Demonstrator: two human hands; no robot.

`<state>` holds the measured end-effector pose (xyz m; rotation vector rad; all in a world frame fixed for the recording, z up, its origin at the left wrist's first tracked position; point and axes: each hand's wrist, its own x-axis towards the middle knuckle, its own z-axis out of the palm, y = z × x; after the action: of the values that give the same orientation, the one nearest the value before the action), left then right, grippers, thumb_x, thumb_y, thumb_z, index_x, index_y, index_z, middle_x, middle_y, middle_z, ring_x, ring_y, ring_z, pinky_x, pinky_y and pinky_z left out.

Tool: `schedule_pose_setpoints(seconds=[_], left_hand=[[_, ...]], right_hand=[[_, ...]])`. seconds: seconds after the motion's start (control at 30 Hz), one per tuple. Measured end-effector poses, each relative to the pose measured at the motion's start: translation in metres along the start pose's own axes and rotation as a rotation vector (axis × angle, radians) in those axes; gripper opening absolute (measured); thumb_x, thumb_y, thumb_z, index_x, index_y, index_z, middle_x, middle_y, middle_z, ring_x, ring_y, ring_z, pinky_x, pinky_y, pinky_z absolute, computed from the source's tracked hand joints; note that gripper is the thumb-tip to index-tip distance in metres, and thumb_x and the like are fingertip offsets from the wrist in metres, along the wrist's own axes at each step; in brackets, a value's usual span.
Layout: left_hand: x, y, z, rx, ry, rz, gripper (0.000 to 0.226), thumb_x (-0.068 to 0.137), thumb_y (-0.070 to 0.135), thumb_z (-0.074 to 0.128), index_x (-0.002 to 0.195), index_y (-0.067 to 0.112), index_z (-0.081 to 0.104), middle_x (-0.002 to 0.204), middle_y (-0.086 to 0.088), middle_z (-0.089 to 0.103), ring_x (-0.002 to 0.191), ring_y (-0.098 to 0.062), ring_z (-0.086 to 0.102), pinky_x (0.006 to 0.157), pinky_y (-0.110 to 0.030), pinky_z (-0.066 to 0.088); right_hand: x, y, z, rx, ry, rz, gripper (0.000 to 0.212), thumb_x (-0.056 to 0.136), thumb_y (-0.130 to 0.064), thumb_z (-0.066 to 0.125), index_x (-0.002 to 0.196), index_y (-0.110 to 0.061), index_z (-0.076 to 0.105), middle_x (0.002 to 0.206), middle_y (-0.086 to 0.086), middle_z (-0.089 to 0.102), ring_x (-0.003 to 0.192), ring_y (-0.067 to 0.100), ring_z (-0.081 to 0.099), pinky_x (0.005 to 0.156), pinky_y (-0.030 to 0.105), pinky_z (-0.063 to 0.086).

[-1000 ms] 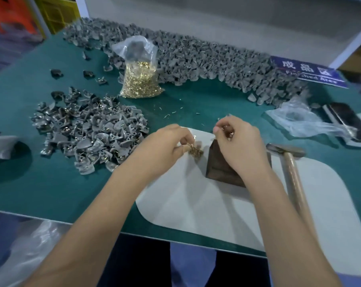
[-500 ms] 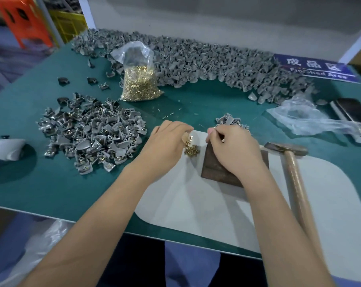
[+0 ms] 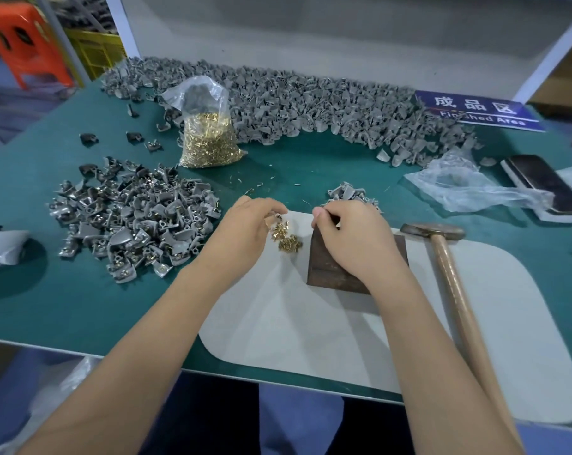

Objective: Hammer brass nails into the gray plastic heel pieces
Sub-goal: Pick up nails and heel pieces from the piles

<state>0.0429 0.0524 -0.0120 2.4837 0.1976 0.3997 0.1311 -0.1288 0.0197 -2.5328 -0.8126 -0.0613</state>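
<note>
Brown block [image 3: 327,267] lies half hidden under right hand [image 3: 353,241].

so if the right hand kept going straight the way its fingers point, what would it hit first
Probably the small cluster of gray heel pieces just beyond the right hand, whose fingers point away toward the far side of the table. Depth is hard to judge, so it might pass over them.

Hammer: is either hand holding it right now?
No, the hammer lies untouched on the white mat, to the right of the right hand.

Blue sign [image 3: 478,110]: "成品区", "Finished Area"
</note>
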Motion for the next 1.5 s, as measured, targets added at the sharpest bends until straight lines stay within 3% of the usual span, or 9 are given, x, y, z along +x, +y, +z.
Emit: schedule_pose_setpoints(seconds=[0.4, 0.5, 0.63, 0.77, 0.9, 1.1, 1.23, 1.37, 1.5], left_hand=[[0.026, 0.003, -0.014, 0.294, -0.086, 0.078, 0.009, 0.101, 0.030, 0.060, 0.106, 0.027, 0.067, 0.110, 0.011, 0.061, 0.115, -0.013, 0.045, 0.091, -0.036, 0.043], [0.029, 0.017, -0.011, -0.018, 0.013, 0.083, 0.009, 0.102, 0.029, 0.059, 0.104, 0.026, 0.067, 0.102, 0.019, 0.061, 0.105, 0.000, 0.047, 0.084, -0.024, 0.041], [0.043, 0.051, -0.002, -0.471, -0.073, 0.025, 0.010, 0.102, 0.023, 0.060, 0.099, 0.022, 0.070, 0.093, 0.017, 0.070, 0.084, 0.012, 0.059, 0.075, -0.006, 0.042], [0.060, 0.069, 0.003, -0.676, -0.124, -0.023, 0.017, 0.105, 0.025, 0.057, 0.105, 0.022, 0.073, 0.094, 0.013, 0.074, 0.081, 0.007, 0.060, 0.078, -0.013, 0.045], [0.078, 0.076, 0.003, -0.726, -0.205, -0.047, 0.019, 0.103, 0.033, 0.059, 0.100, 0.028, 0.076, 0.093, -0.021, 0.068, 0.081, -0.017, 0.049, 0.074, -0.033, 0.038], [0.099, 0.062, 0.017, -0.615, -0.227, -0.017, 0.024, 0.103, 0.037, 0.057, 0.100, 0.027, 0.078, 0.083, 0.013, 0.072, 0.075, -0.012, 0.059, 0.072, -0.025, 0.044], [0.113, 0.056, 0.034, -0.362, -0.123, 0.171, 0.028, 0.109, 0.029, 0.044, 0.118, 0.019, 0.069, 0.110, 0.013, 0.068, 0.104, 0.005, 0.057, 0.087, -0.005, 0.038], [0.130, 0.050, 0.052, -0.002, -0.347, 0.271, 0.040, 0.107, 0.038, 0.045, 0.141, 0.019, 0.055, 0.136, -0.001, 0.059, 0.133, -0.019, 0.041, 0.110, -0.030, 0.031], [0.132, 0.049, 0.066, 0.054, -0.423, 0.332, 0.063, 0.092, 0.062, 0.045, 0.146, 0.030, 0.052, 0.135, 0.003, 0.055, 0.126, -0.018, 0.040, 0.110, -0.038, 0.035]], right_hand=[[-0.003, 0.002, 0.000, 0.172, 0.096, 0.035, 0.032, 0.103, -0.031, 0.053, 0.082, -0.014, 0.071, 0.072, -0.001, 0.067, 0.071, 0.015, 0.059, 0.070, 0.034, 0.050], [-0.004, 0.003, -0.006, 0.505, 0.230, 0.067, 0.011, 0.097, -0.018, 0.066, 0.091, -0.022, 0.075, 0.083, -0.012, 0.073, 0.081, 0.003, 0.065, 0.075, 0.018, 0.049], [-0.002, 0.007, -0.019, 0.909, 0.221, 0.091, 0.014, 0.095, -0.013, 0.071, 0.098, -0.026, 0.077, 0.085, -0.004, 0.076, 0.071, 0.009, 0.065, 0.066, 0.024, 0.054], [0.006, 0.019, -0.029, 0.885, 0.259, 0.101, 0.012, 0.093, -0.017, 0.075, 0.101, -0.026, 0.078, 0.083, -0.001, 0.075, 0.070, 0.008, 0.063, 0.059, 0.030, 0.054], [0.020, 0.032, -0.040, 0.790, 0.281, 0.014, 0.018, 0.093, -0.015, 0.074, 0.100, -0.030, 0.077, 0.082, -0.008, 0.073, 0.072, 0.006, 0.064, 0.060, 0.028, 0.051], [0.026, 0.045, -0.030, 0.604, 0.380, -0.009, 0.027, 0.092, -0.011, 0.074, 0.091, -0.037, 0.071, 0.083, -0.024, 0.072, 0.080, 0.000, 0.067, 0.076, 0.015, 0.050], [0.028, 0.059, -0.022, 0.547, 0.460, 0.137, 0.026, 0.095, -0.016, 0.071, 0.087, -0.040, 0.066, 0.078, -0.027, 0.068, 0.075, -0.003, 0.063, 0.073, 0.014, 0.048], [0.028, 0.070, -0.021, 0.533, 0.514, 0.230, 0.015, 0.095, -0.015, 0.069, 0.090, -0.030, 0.070, 0.081, -0.017, 0.069, 0.075, 0.001, 0.062, 0.075, 0.021, 0.048], [0.029, 0.072, -0.020, 0.543, 0.533, 0.272, 0.015, 0.095, -0.014, 0.069, 0.091, -0.028, 0.070, 0.083, -0.017, 0.069, 0.080, 0.005, 0.064, 0.080, 0.024, 0.051]])
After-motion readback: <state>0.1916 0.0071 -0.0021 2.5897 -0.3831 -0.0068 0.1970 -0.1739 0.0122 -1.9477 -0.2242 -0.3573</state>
